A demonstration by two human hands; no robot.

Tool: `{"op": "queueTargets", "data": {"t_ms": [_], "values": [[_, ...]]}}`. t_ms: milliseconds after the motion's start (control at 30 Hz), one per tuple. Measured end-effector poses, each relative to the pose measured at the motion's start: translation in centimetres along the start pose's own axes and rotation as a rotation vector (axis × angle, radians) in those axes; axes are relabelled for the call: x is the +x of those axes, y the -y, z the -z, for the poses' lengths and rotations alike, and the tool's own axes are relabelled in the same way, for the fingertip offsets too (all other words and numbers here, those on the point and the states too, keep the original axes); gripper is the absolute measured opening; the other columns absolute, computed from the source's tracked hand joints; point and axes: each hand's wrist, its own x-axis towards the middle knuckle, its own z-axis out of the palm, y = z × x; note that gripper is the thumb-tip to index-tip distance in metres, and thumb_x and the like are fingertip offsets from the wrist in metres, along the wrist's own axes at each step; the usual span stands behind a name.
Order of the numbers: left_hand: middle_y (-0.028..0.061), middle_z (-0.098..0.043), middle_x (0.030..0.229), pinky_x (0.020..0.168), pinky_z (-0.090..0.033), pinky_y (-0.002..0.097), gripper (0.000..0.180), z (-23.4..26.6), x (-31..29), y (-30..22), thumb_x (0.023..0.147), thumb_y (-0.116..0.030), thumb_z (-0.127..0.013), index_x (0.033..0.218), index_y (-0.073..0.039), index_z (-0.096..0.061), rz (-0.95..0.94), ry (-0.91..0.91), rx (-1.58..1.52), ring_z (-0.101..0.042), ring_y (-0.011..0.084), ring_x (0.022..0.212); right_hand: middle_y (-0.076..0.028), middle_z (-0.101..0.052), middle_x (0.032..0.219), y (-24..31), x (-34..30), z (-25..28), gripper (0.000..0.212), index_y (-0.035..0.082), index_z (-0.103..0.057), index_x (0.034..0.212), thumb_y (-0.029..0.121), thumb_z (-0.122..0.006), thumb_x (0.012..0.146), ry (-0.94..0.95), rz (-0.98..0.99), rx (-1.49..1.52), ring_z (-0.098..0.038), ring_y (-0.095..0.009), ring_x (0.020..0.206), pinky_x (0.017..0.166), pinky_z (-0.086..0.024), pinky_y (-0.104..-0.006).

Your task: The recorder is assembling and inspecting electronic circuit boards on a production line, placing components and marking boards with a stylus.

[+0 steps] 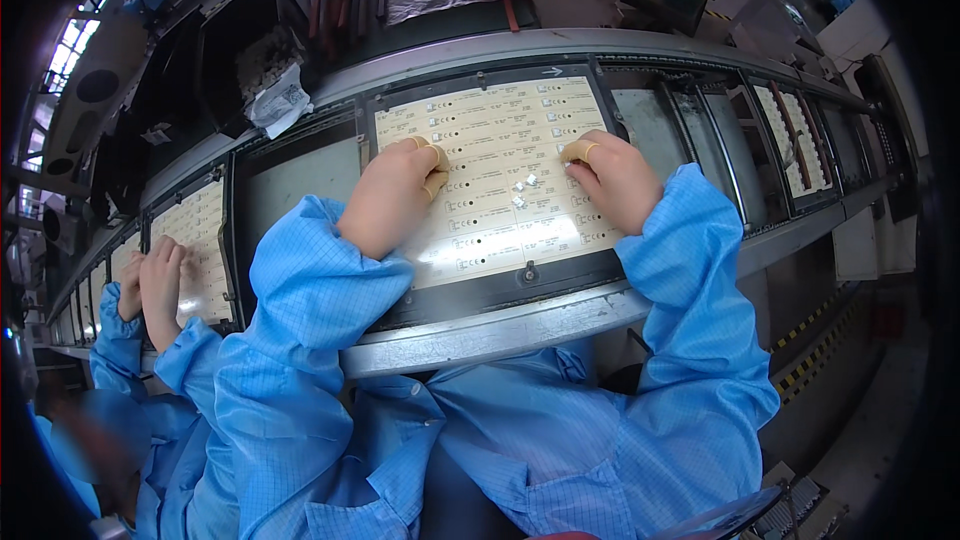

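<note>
A cream circuit board panel [490, 217] with rows of printed markings lies in a black frame [440, 292] before me. My left hand [392, 195] rests over its left side, with thumb and fingers pinched close to the surface. My right hand [615, 185] is over the right side, index finger and thumb also brought together. Yellowish finger cots cover some fingertips on both hands. Whatever either pinch holds is too small or hidden to make out. Between the hands lies a loose cluster of small white parts [520, 202]. Similar white parts [436, 123] sit along the panel's upper rows.
A metal rail [500, 328] runs along the near edge of the conveyor. At left, a co-worker's hands [160, 280] are over another panel [205, 240]. A dark bin [250, 50] holding small pieces and a crumpled plastic bag [280, 100] stands beyond the line.
</note>
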Motion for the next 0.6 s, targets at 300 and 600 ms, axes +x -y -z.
{"op": "queueTargets", "data": {"t_ms": [300, 600], "values": [[0.0164, -0.057, 0.096, 0.081, -0.046, 0.0371, 0.023, -2.1, 1.5, -3.2, 0.076, -0.005, -0.062, 0.099, -0.001, -0.062, -0.252, -0.034, -0.211, -0.056, 0.0330, 0.089, -0.012, -0.059, 0.090, -0.2, 0.5, -0.3, 0.011, 0.002, -0.062, 0.090, 0.007, -0.060, 0.080, 0.037, 0.008, -0.122, -0.058, -0.031, 0.086, 0.077, -0.047, -0.0367], [0.0147, -0.057, 0.094, 0.084, -0.045, 0.0365, 0.017, -3.4, 3.1, -3.3, 0.081, -0.008, -0.057, 0.096, -0.003, -0.062, -0.242, 0.149, -0.134, -0.055, 0.0310, 0.093, -0.011, -0.059, 0.089, -0.8, 0.6, 0.0, 0.012, 0.003, -0.063, 0.090, 0.007, -0.061, 0.079, 0.062, 0.026, -0.092, -0.058, -0.030, 0.085, 0.077, -0.048, -0.0365]]}}
